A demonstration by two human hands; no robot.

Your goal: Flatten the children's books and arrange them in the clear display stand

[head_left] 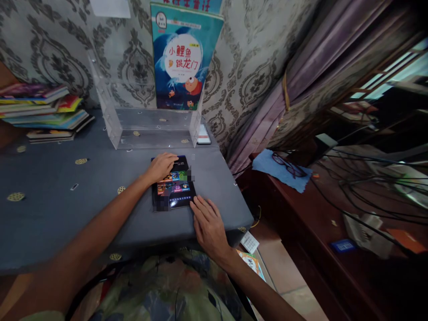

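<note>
A dark book (180, 200) with a row of small colourful pictures lies flat on the grey patterned tablecloth in front of me. Across its upper left part rests my left hand (162, 167), palm down with the fingers stretched over the cover. My right hand (209, 223) lies at the lower right corner of the same book, fingertips at its edge and fingers extended. Neither hand is wrapped round anything. Behind the book stands a clear acrylic rack (150, 139), with a blue picture book (180, 93) upright at its right side.
Several stacked books (43, 111) sit at the table's left rear. A small white item (203, 133) is beside the rack. On the right, a dark wooden desk (284, 214) carries a blue cloth (267, 167), glasses (289, 165) and tangled cables. Papers lie below the table's right edge.
</note>
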